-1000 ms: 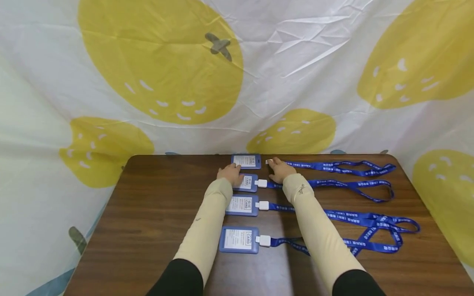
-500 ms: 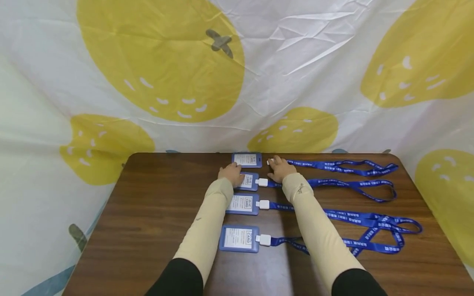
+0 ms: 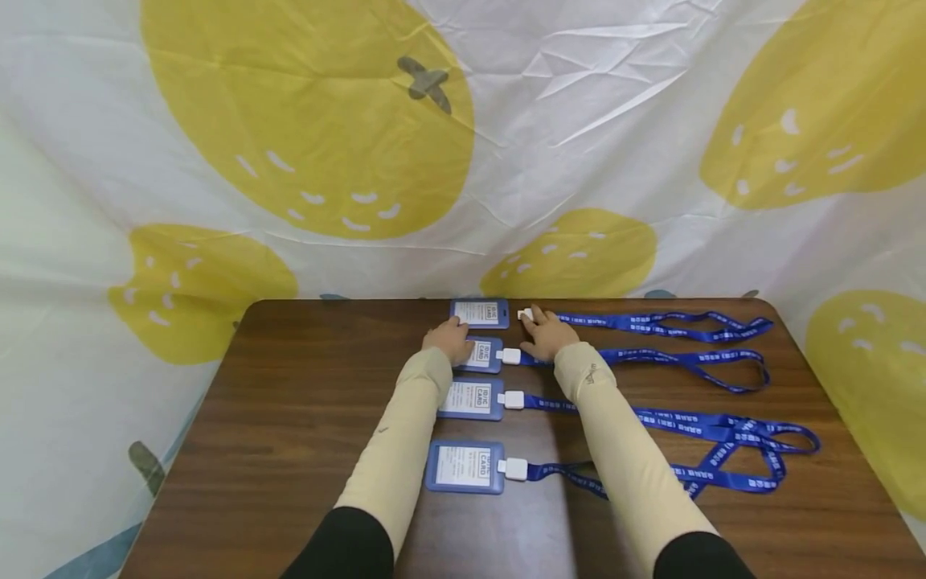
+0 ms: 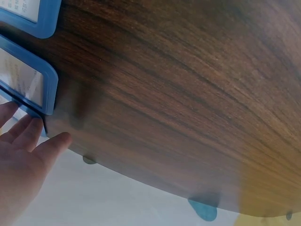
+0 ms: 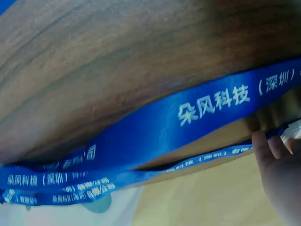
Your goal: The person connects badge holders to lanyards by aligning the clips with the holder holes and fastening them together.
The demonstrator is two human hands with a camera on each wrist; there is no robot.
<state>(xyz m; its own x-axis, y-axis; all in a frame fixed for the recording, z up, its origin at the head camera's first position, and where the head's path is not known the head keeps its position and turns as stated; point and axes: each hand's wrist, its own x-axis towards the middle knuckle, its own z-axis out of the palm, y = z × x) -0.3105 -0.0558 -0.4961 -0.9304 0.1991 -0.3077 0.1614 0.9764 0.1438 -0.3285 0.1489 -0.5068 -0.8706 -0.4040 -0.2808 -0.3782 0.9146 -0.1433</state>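
My left hand (image 3: 448,340) has its fingertips at the near edge of the farthest blue card holder (image 3: 481,314), which lies apart from its lanyard. In the left wrist view the fingers of that hand (image 4: 23,150) are extended over the holder's edge. My right hand (image 3: 547,334) touches the white clip (image 3: 526,314) of the farthest blue lanyard (image 3: 651,323) with its fingertips. Its fingers look straight in the right wrist view, beside the white clip (image 5: 292,132). Below my left hand lies a second card holder (image 3: 486,355), partly covered, joined by its clip (image 3: 510,356) to a lanyard.
Two more card holders (image 3: 473,399) lie nearer me in the same column, their lanyards (image 3: 694,425) stretched to the right and partly under my right forearm. All rest on a dark wooden table (image 3: 311,418). A white curtain with yellow fruit (image 3: 318,121) hangs behind the far edge.
The view shifts slightly. Both hands stay almost in place; my right fingers shift a little at the white clip. The card holders and lanyards keep their layout.
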